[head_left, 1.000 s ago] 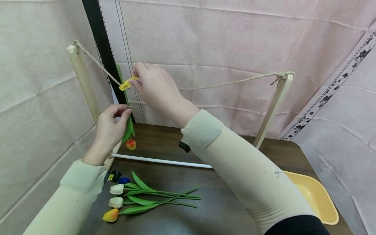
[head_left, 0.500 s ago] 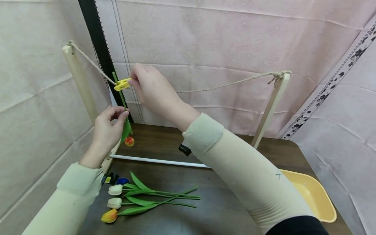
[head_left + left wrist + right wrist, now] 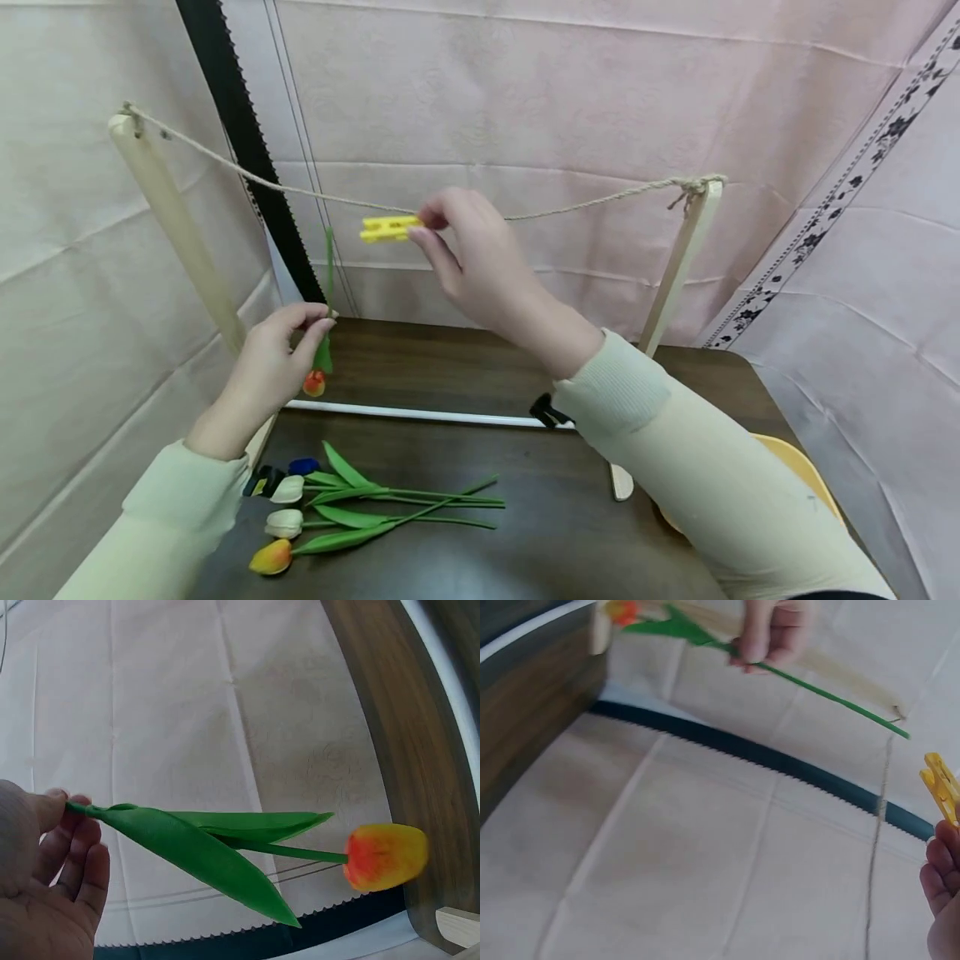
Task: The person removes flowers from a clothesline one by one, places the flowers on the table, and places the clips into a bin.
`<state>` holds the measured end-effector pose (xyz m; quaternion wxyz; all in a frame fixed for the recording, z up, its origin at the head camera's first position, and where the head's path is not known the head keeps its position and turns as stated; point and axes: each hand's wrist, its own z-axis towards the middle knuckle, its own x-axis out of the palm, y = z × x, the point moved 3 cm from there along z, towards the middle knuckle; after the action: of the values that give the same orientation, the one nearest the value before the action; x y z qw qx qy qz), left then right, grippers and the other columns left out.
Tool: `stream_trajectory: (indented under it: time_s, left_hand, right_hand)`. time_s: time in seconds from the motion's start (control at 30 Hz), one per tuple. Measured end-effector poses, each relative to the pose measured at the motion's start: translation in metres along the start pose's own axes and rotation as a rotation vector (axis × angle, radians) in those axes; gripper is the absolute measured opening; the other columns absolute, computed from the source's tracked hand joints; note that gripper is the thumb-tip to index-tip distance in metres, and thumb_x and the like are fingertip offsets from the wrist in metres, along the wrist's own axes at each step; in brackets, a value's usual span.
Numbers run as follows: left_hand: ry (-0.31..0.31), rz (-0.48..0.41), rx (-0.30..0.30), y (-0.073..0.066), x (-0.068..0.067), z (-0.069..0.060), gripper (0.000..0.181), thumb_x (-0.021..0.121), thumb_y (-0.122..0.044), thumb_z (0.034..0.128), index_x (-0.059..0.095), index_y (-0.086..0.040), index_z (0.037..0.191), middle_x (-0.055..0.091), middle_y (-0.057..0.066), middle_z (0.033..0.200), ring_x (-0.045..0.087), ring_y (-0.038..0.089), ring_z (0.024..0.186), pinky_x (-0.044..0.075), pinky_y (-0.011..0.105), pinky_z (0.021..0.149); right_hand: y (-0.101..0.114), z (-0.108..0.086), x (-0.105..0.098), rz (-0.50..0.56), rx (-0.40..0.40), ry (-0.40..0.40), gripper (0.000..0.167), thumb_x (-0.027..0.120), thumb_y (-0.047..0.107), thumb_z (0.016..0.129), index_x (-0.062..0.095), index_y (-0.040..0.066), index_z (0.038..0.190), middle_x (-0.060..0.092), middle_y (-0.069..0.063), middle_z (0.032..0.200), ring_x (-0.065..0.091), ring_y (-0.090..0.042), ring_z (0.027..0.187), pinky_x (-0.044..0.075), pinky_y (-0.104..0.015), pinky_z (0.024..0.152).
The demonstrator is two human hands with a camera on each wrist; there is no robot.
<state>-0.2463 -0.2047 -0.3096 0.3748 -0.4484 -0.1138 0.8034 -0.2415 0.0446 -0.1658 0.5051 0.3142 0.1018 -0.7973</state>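
Note:
My left hand (image 3: 281, 358) pinches the stem of an orange-red artificial tulip (image 3: 386, 856) between thumb and fingertips. The bloom hangs downward and the bare stem end points up, apart from the rope. In my right hand (image 3: 487, 258) a yellow clothespin (image 3: 390, 228) is pinched by its rear end, its tip facing left. The clothespin is just below and in front of the rope (image 3: 345, 199) and holds nothing. From the right wrist view, the clothespin (image 3: 941, 787) is apart from the tulip's stem end (image 3: 885, 724).
The rope sags between a left wooden post (image 3: 176, 225) and a right wooden post (image 3: 682, 267). A white rod (image 3: 420, 413) spans the frame's base. Several tulips (image 3: 360, 517) lie on the dark table, with white, blue and orange blooms. A yellow tray (image 3: 798, 467) is partly hidden by my right sleeve.
The clothespin has come away from the rope and tulip stem and moved right in my right hand. My left hand has lowered a little with the tulip. The view has shifted slightly.

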Motion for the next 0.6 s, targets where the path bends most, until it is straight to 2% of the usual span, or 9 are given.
stream_trajectory:
  time_s: [0.17, 0.3, 0.4, 0.5, 0.6]
  left_hand:
    - [0.095, 0.056, 0.139, -0.012, 0.010, -0.006, 0.016, 0.061, -0.006, 0.0952, 0.066, -0.003, 0.110, 0.065, 0.005, 0.100, 0.055, 0.017, 0.087, 0.047, 0.037, 0.071]
    - [0.150, 0.083, 0.229, -0.021, 0.018, -0.011, 0.016, 0.063, -0.004, 0.0935, 0.067, -0.004, 0.108, 0.066, 0.001, 0.098, 0.055, 0.016, 0.087, 0.047, 0.037, 0.069]
    - [0.163, 0.113, 0.289, -0.026, 0.023, -0.015, 0.015, 0.066, -0.004, 0.0910, 0.068, -0.006, 0.106, 0.067, -0.002, 0.095, 0.056, 0.014, 0.084, 0.047, 0.034, 0.066]
    - [0.203, 0.123, 0.315, -0.029, 0.029, -0.019, 0.015, 0.067, -0.005, 0.0906, 0.068, -0.008, 0.105, 0.066, -0.002, 0.093, 0.056, 0.013, 0.083, 0.048, 0.032, 0.066]
    - [0.270, 0.130, 0.307, -0.031, 0.035, -0.023, 0.014, 0.066, -0.007, 0.0919, 0.068, -0.007, 0.106, 0.065, -0.002, 0.093, 0.056, 0.013, 0.084, 0.049, 0.032, 0.071]
  right_hand:
    - [-0.012, -0.040, -0.011, -0.038, -0.033, 0.036, 0.015, 0.065, 0.009, 0.093, 0.058, -0.002, 0.101, 0.059, -0.010, 0.095, 0.054, -0.023, 0.091, 0.044, -0.032, 0.083]
    - [-0.023, -0.068, -0.021, -0.059, -0.009, 0.069, 0.021, 0.069, 0.011, 0.090, 0.058, -0.001, 0.104, 0.060, -0.009, 0.098, 0.055, -0.022, 0.092, 0.045, -0.033, 0.085]
    - [-0.032, -0.086, -0.028, -0.067, 0.019, 0.083, 0.023, 0.071, 0.012, 0.089, 0.059, 0.001, 0.105, 0.061, -0.008, 0.098, 0.055, -0.022, 0.092, 0.045, -0.034, 0.084]
    - [-0.039, -0.100, -0.034, -0.074, 0.039, 0.097, 0.024, 0.072, 0.012, 0.088, 0.059, 0.001, 0.106, 0.061, -0.008, 0.098, 0.056, -0.022, 0.093, 0.045, -0.036, 0.083]
    - [-0.045, -0.115, -0.040, -0.083, 0.059, 0.122, 0.025, 0.072, 0.012, 0.087, 0.060, 0.002, 0.106, 0.061, -0.007, 0.099, 0.056, -0.022, 0.094, 0.046, -0.037, 0.083]
